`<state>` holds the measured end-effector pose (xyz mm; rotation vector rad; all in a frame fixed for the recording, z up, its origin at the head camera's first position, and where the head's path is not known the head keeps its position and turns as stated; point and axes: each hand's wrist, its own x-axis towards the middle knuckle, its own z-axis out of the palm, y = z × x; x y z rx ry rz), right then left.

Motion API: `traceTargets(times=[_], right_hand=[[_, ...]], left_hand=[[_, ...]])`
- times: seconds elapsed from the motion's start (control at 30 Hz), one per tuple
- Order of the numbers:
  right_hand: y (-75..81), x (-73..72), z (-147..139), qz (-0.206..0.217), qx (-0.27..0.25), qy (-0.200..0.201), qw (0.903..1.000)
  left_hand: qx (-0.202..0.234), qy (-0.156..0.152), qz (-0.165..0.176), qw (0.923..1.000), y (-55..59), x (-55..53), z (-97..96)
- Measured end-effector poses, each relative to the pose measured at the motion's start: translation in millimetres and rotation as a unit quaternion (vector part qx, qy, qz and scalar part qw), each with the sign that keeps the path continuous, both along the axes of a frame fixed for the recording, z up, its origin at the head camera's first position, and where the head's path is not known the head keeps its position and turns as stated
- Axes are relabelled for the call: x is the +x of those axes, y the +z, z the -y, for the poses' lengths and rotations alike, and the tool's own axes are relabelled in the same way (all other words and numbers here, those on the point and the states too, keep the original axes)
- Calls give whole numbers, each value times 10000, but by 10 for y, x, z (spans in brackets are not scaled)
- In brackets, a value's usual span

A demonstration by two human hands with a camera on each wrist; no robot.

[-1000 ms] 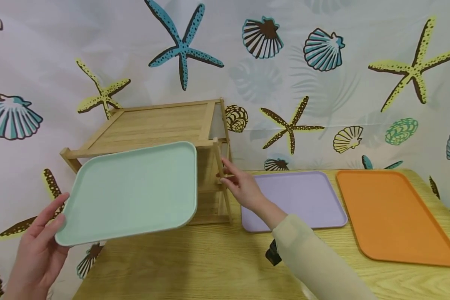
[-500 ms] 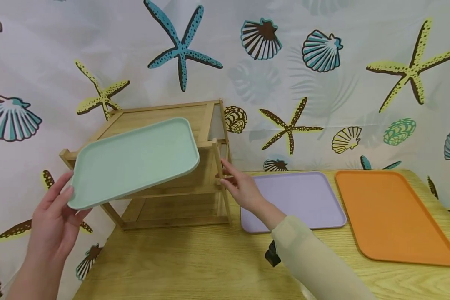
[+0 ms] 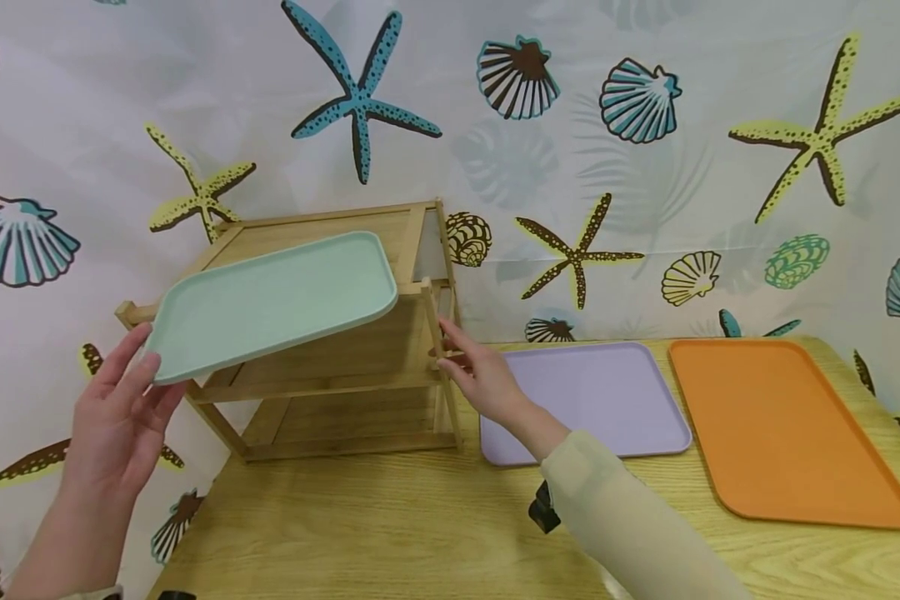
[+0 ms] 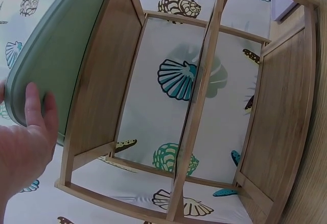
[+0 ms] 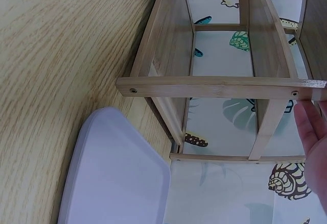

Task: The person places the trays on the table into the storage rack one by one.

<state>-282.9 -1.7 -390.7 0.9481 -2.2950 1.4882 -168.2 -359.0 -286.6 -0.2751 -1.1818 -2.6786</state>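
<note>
A mint-green tray (image 3: 273,304) is tilted over the front of a wooden shelf rack (image 3: 360,417), its right end higher than its left. My left hand (image 3: 116,425) grips the tray's left end, thumb on top and the other fingers underneath. In the left wrist view, fingers press the underside of the tray (image 4: 56,55), which overlaps the rack's top board (image 4: 104,66). My right hand (image 3: 487,379) holds the rack's front right post between thumb and fingers. The right wrist view shows the right hand (image 5: 317,157) at the upper part of that post (image 5: 214,88).
On the wood-grain table (image 3: 322,517), a lilac tray (image 3: 592,400) lies just right of the rack. An orange tray (image 3: 787,425) lies farther right. Behind everything hangs a cloth (image 3: 502,167) printed with starfish and shells. The rack has a lower shelf and a middle shelf.
The left hand has raised the mint-green tray from in front of the rack up to its top and tipped it flatter. The right hand has stayed on the post.
</note>
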Motion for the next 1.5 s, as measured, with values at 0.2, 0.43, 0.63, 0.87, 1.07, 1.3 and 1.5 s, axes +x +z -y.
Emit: traceTargets(times=[0.2,0.43,0.63,0.87,1.07,1.3,1.5], right_hand=[[-2,-7,1,-45,13,-22,10000],[-1,-10,4,-31,32,-27,10000],[-12,-16,2,-21,68,-38,10000],[-4,-6,-18,37,42,-81,10000],[-13,-15,-16,127,51,-76,9999],[-15,-8,-6,139,-23,1,9999],[0,5,6,106,-25,-6,9999]], left_hand=[[-37,-141,-287,9995,1,-34,-13],[-598,208,-286,9976,-9,-123,-19],[-1699,1002,-250,9800,-6,-196,-10],[-2421,1525,-22,9582,33,-320,-62],[-2787,1876,58,9419,60,-435,-112],[-3124,1944,514,9284,111,-552,-117],[-2860,1648,845,9402,219,-613,-104]])
